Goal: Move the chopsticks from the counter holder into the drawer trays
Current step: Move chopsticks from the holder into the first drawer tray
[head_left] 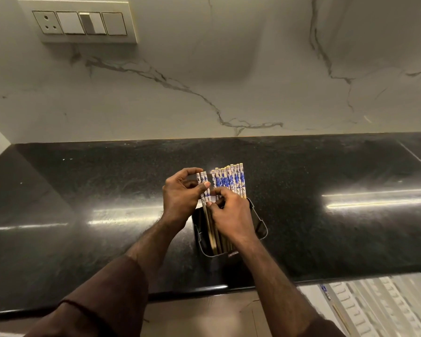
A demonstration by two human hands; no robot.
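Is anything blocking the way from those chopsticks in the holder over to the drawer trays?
Nothing visible does. The left hand pinches two chopsticks above the black holder; bare counter lies between it and the drawer trays at lower right.

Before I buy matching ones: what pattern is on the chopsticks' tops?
Blue floral-looking print on white, on the chopsticks; head view, the only one.

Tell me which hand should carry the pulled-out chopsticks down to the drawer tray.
Probably the left hand: it already pinches the two separated chopsticks. The right hand is nearer the drawer tray but is busy on the bunch in the holder.
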